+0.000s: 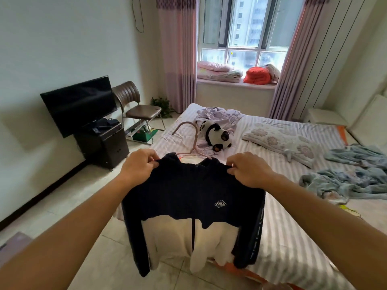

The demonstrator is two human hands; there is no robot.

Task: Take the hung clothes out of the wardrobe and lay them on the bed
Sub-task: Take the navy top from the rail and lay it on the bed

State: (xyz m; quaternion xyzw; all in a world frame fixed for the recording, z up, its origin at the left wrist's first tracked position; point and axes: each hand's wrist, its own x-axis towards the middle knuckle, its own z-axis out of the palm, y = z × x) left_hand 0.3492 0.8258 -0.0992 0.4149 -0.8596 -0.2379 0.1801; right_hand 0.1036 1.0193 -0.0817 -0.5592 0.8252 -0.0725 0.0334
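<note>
A navy and cream zip jacket (188,191) hangs on a pink hanger (193,141) whose hook rises above the collar. My left hand (139,166) pinches the jacket's left shoulder and my right hand (247,169) pinches the right shoulder. I hold the jacket up in the air over the near left corner of the bed (293,237), its sleeves and hem dangling over the floor and the mattress edge. The bed has a purple-and-white striped sheet. The wardrobe is out of view.
On the bed lie a panda plush (217,136), a crumpled lilac garment (219,116), a floral pillow (282,143) and blue-grey clothes (351,174). A TV (80,104) on a black cabinet and a brown chair (138,109) stand at the left. Folded bedding sits on the window sill.
</note>
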